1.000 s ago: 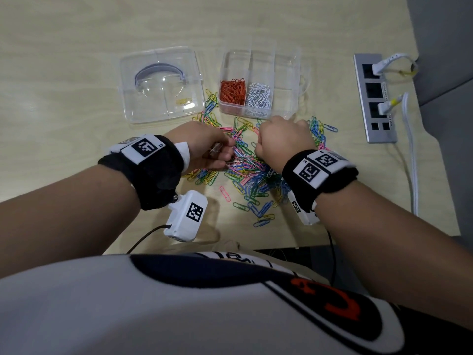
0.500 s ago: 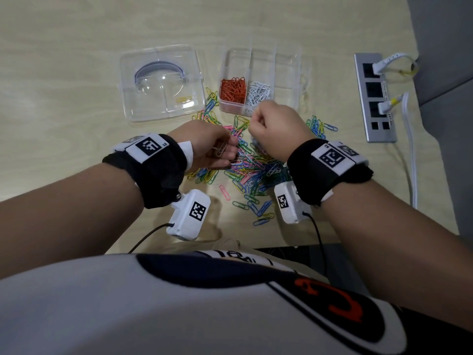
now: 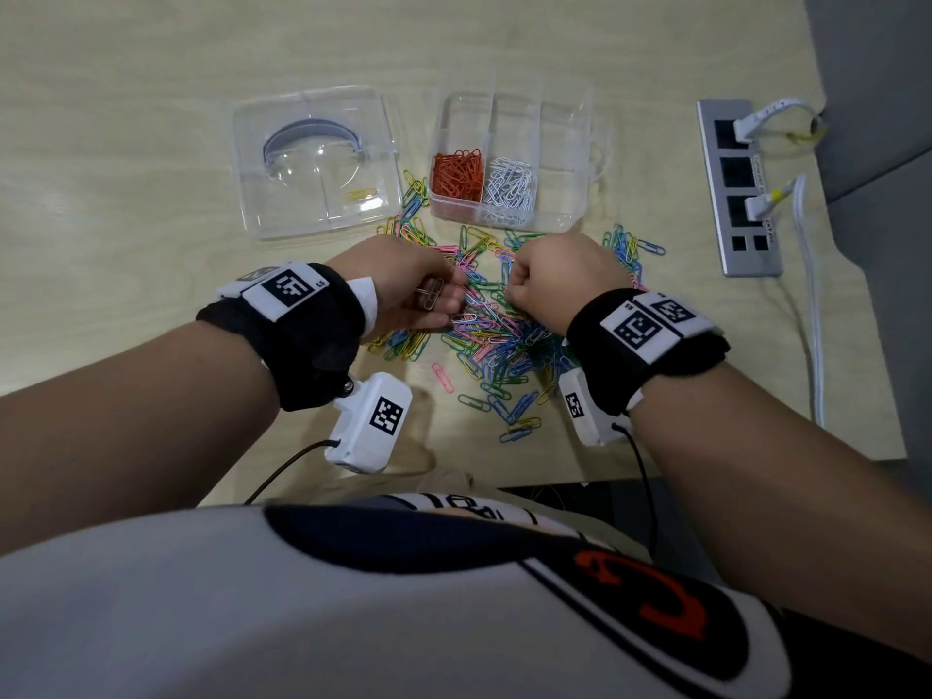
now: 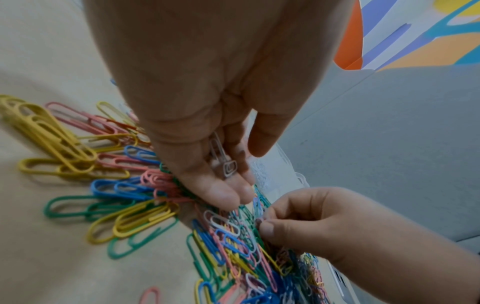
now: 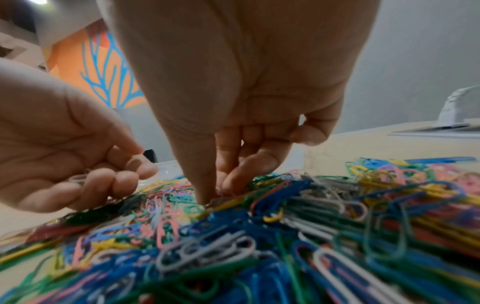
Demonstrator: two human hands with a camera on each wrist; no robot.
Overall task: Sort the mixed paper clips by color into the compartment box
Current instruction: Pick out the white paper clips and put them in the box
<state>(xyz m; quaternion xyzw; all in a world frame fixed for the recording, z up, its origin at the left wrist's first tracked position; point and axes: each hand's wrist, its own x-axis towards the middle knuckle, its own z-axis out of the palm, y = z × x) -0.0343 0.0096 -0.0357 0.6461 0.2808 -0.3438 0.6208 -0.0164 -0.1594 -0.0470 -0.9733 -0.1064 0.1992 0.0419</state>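
While both hands work over the heap, the pale wooden tabletop [image 3: 151, 118] lies bare to the far left and along its far side, and its near edge runs just under the person's wrists. On the right, a grey metal socket strip [image 3: 739, 189] with white plugs sits close to the table's right edge, well apart from the heap. A clear plastic lid with a curved grey handle [image 3: 315, 161] lies flat at the back left, and just beside it to the right stands the clear plastic compartment box [image 3: 565, 143]; its near left cell holds orange paper clips [image 3: 458, 175], the cell next to it white paper clips [image 3: 508, 183], and the other cells look see-through. The loose heap of mixed coloured paper clips [image 3: 497, 340] spreads from the box's near wall down toward the person. The left hand [image 3: 403, 290] hovers at the heap's left side, palm turned up and fingers loosely cupped, cradling a few pale white paper clips [image 4: 224, 162]. The right hand [image 3: 560, 280] is beside it, apart, knuckles up, thumb and forefinger pressed together down into the middle of the heap, pinching among the clips; which one they grasp I cannot tell
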